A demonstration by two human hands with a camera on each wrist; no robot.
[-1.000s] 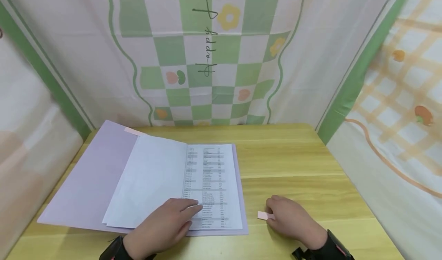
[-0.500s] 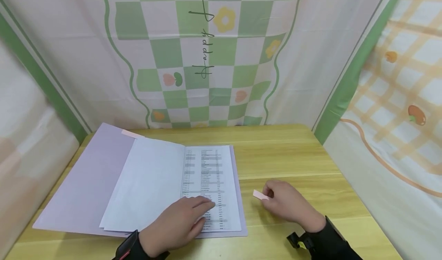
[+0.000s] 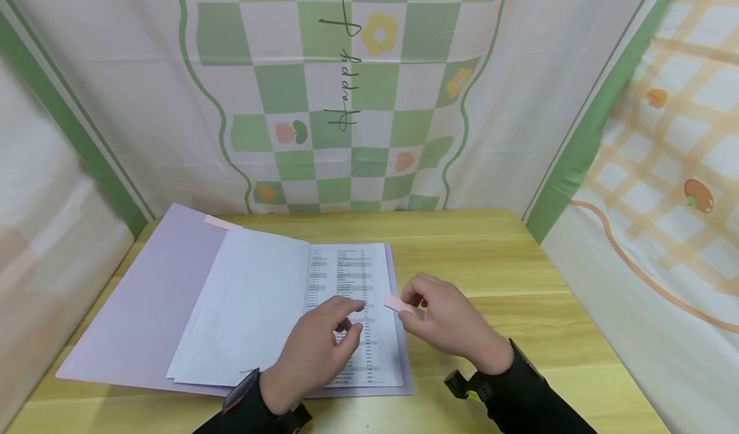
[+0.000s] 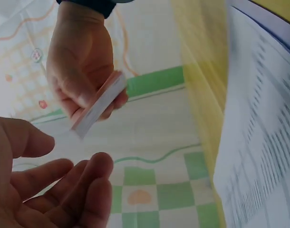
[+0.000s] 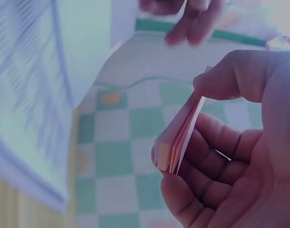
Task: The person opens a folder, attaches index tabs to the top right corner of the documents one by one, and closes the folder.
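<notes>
Ideally the right hand (image 3: 450, 322) keeps its grip pinched on the pink sticky-tab pad (image 3: 397, 302), hovering at 3 o'clock of the printed page (image 3: 352, 312), while the left hand's (image 3: 323, 344) loosely parted fingers peel, seemingly, one tab.

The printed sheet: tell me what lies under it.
Under the printed sheet a lilac folder shows along its right and bottom edges, on the wooden table. Whether more pages lie beneath is hidden. The left hand hovers above it.
</notes>
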